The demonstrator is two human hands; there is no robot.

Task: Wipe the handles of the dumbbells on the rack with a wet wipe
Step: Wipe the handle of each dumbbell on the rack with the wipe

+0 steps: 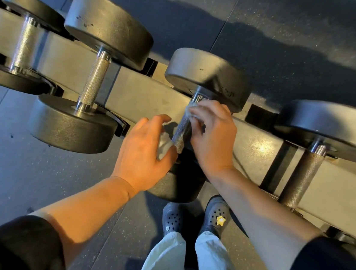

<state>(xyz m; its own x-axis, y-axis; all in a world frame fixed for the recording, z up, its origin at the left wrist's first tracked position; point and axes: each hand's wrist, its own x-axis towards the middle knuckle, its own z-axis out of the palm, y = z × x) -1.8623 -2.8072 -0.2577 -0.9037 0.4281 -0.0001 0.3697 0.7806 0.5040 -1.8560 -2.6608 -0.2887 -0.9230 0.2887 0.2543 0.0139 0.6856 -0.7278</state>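
Black dumbbells lie across a grey rack point(137, 94). The middle dumbbell's knurled steel handle point(183, 131) runs between my two hands. My right hand point(213, 137) pinches a white wet wipe point(190, 111) against the upper part of that handle, near the far weight head point(207, 73). My left hand point(143, 150) sits at the lower end of the handle and holds a crumpled white wipe point(164, 145) under its thumb. The near weight head point(177, 184) is partly hidden below my hands.
A dumbbell point(95, 79) lies to the left, another point(25, 44) at the far left, and one with a darker handle point(301, 179) to the right. Dark rubber flooring point(274, 34) lies beyond the rack. My feet in black clogs point(196, 218) stand just below it.
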